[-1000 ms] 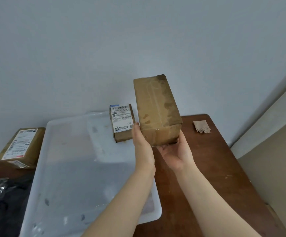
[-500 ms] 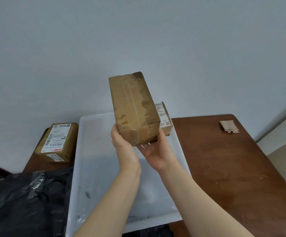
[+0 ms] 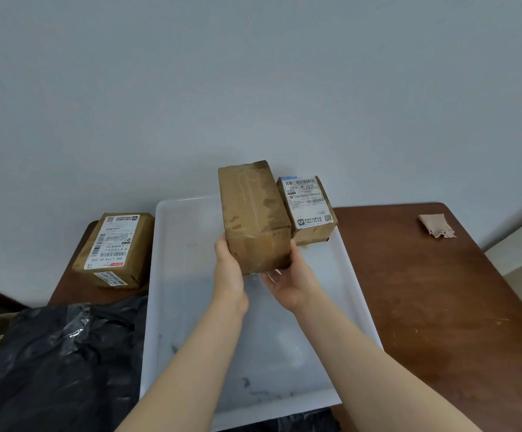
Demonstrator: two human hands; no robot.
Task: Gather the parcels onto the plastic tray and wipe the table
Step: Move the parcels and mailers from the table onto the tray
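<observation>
Stained parcel (image 3: 253, 213) lowered over white tray (image 3: 184, 275), left hand (image 3: 228, 269) gripping its side, right hand (image 3: 290, 282) cupping underneath

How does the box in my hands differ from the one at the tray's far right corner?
The held box shows plain taped cardboard with dark stains; the corner box carries a white shipping label. The held box is held above the tray by the left hand and right hand; the corner box sits untouched. The held box looks bigger, though it is nearer. Both are brown cardboard parcels.
</observation>
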